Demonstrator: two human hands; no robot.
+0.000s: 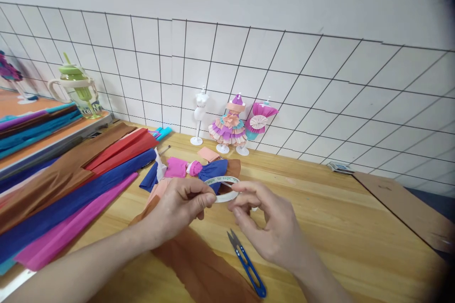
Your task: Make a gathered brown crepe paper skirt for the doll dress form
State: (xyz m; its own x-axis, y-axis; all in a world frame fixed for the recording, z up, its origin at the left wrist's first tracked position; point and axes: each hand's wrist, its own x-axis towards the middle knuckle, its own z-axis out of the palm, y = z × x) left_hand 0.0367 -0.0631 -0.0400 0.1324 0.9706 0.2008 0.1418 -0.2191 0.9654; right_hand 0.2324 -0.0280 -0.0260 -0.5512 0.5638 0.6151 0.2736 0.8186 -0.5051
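Between my hands, above the table, is a thin roll of tape (225,197), white outside with green lettering on its inner core. My left hand (185,201) pinches its left side between thumb and fingers. My right hand (268,220) has its fingers closed at the roll's right edge; whether they grip a loose tape end I cannot make out. Below my right hand lie blue-handled thread snips (247,265), blades pointing away. A brown crepe paper sheet (199,265) spreads under my left wrist. Just beyond the roll are a blue crepe paper piece (214,169) and a pink piece (176,167).
Long crepe paper strips (71,203) in several colours cover the left side. Along the wall stand a bare white mini dress form (201,109) and two dressed ones (229,128). A green-lidded bottle (80,90) stands at back left, a brown board (401,208) at right.
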